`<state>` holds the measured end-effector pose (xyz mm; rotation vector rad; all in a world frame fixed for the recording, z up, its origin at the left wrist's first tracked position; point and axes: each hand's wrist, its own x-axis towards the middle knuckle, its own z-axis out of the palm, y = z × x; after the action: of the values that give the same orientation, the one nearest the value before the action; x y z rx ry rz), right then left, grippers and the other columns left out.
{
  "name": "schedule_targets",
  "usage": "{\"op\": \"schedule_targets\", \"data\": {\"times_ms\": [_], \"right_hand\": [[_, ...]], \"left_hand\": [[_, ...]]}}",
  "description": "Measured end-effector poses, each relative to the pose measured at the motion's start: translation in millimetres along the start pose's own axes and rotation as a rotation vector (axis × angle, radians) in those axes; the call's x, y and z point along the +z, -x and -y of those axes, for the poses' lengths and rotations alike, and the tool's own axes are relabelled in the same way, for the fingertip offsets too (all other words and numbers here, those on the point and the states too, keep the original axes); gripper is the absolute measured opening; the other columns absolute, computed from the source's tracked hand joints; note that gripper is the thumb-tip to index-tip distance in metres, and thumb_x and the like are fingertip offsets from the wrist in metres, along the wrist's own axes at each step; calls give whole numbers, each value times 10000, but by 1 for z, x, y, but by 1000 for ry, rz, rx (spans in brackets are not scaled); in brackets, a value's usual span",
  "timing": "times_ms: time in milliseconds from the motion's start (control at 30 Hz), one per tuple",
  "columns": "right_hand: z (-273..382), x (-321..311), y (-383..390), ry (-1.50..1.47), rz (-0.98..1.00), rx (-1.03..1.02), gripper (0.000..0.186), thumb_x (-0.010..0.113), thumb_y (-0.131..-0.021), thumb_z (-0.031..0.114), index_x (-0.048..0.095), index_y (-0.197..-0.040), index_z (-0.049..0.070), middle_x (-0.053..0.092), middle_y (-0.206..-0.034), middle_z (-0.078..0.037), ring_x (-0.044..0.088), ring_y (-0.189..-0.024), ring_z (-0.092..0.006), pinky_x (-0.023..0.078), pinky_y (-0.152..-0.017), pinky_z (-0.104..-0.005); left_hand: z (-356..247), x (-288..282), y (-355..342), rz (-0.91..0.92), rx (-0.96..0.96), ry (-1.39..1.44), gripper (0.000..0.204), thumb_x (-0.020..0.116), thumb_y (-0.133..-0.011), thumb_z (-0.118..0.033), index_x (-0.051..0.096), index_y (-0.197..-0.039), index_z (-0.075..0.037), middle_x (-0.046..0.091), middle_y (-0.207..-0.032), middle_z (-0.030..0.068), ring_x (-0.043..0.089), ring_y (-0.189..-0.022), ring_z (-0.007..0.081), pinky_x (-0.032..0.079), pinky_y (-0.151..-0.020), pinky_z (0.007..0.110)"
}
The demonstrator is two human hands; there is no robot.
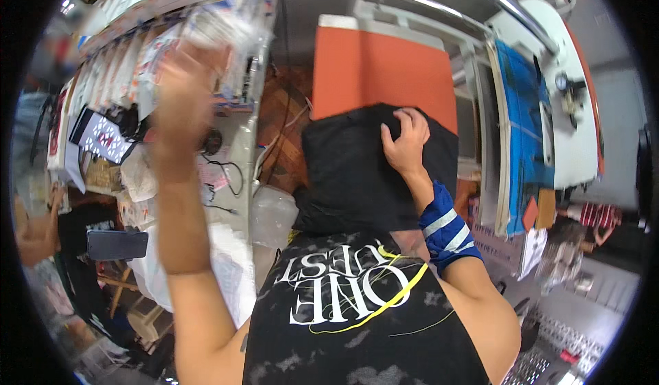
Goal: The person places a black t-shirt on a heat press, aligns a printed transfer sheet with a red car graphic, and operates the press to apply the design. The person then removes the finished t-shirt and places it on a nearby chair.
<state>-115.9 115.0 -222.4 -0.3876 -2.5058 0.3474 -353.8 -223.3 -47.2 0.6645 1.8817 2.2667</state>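
My right hand rests on a black cloth garment, fingers spread and slightly bent, holding nothing. The garment lies over the near part of a flat orange board in front of me. On the left my raised left hand is smeared by motion. A blurred whitish thing shows at its fingertips; whether the hand holds it cannot be made out. Stacked white packs fill the shelf beside that hand.
Right of the board stand a white metal frame and a blue panel. A lit screen, a dark phone and cables are at the left. A clear plastic container stands left of the garment. Another person's arm shows far left.
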Motion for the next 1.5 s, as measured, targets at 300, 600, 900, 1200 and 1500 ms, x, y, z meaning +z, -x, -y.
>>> {"op": "schedule_targets", "data": {"times_ms": [300, 600, 900, 1200, 1500], "right_hand": [[-31, -88, 89, -1094, 466, 669, 181, 710, -972, 151, 701, -1066, -4, 698, -945, -27, 641, -865, -96, 520, -781, -262], [-85, -54, 14, -679, 460, 553, 212, 733, -907, 205, 759, -959, 0, 744, -797, -123, 708, -713, -174, 545, -684, -330], [-84, -25, -8, -166, 128, 101, 225, 736, -879, 196, 731, -1041, 40, 685, -1123, -147, 640, -1103, -321, 494, -932, -435], [-101, -22, -28, -110, 371, 121, 192, 711, -847, 192, 716, -1001, 77, 673, -1179, -97, 577, -1174, -324, 372, -1013, -514], [-88, -33, -3, -220, 296, 52, 184, 742, -762, 194, 684, -894, 81, 704, -1074, -49, 592, -1097, -301, 374, -968, -495]], "left_hand": [[152, 257, 225, 81, -993, 503, 183, 673, -987, -46, 625, -1152, 16, 714, -1002, 107, 719, -812, 164, 640, -724, 308], [174, 267, 191, 55, -73, -480, 129, 728, -874, -29, 689, -995, -7, 709, -1002, 100, 682, -893, 245, 550, -794, 385], [214, 247, 83, 45, 229, -1085, 316, 742, -890, -208, 704, -1173, -73, 626, -1250, 105, 529, -1232, 332, 364, -1048, 495], [209, 235, 62, 264, 18, -868, 179, 767, -857, -157, 719, -990, -47, 670, -968, 135, 637, -985, 352, 480, -874, 464], [189, 241, 109, 328, 86, -865, 169, 760, -800, -51, 647, -920, -17, 724, -1147, 119, 622, -1061, 343, 474, -938, 447]]}}
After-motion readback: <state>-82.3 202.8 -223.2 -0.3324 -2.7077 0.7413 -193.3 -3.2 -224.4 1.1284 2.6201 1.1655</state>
